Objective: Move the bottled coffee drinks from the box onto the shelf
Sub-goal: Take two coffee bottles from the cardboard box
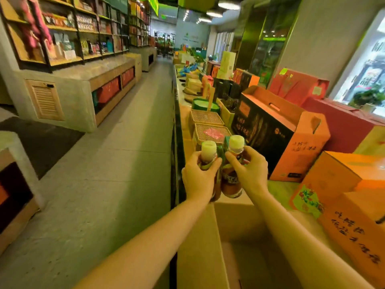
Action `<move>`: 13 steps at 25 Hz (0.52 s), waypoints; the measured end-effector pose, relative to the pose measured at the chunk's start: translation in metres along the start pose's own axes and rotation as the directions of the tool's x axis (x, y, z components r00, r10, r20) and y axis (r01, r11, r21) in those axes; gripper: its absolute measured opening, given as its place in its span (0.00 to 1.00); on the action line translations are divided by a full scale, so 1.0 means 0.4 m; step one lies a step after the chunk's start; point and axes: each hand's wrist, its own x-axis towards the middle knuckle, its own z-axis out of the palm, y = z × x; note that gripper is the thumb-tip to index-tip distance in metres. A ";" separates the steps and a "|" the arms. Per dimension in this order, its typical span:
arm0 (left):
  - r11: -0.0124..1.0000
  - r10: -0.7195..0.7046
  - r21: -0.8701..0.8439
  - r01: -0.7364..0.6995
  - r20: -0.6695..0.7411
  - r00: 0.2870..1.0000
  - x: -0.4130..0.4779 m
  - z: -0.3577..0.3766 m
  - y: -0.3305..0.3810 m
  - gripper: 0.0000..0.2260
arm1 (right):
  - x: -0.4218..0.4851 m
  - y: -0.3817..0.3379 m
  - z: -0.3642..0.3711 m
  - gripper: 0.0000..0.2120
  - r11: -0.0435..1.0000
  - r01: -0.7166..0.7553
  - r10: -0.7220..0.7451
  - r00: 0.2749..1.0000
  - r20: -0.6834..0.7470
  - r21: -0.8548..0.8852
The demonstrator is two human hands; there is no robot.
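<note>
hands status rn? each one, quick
Left hand: closed around the left bottle, held upright above the box.
Right hand: closed around the right bottle, also upright.

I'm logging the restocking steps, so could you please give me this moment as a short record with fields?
setting: shop aisle, display counter along the right
left hand: grips a bottle, pale cap up
right hand: grips a second bottle, pale cap up
bottles: upright, side by side, held above the far edge of the open cardboard box
box contents: none visible in the part shown
ahead on counter: two woven baskets, orange gift boxes
stage: bottles lifted out, not yet set down
</note>
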 end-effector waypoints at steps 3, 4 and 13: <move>0.996 0.087 0.013 -0.087 -0.010 0.996 0.163 -0.234 0.051 0.12 | 0.050 -0.191 0.168 0.16 0.993 0.013 -0.019 0.999 0.047 0.118; 0.993 0.110 0.032 -0.110 -0.014 0.994 0.217 -0.319 0.062 0.11 | 0.063 -0.250 0.234 0.14 0.987 0.017 -0.029 0.997 0.074 0.161; 0.975 0.179 0.159 -0.156 -0.139 0.974 0.641 -1.073 0.112 0.09 | 0.123 -0.773 0.915 0.05 0.911 0.017 -0.131 0.959 0.251 0.411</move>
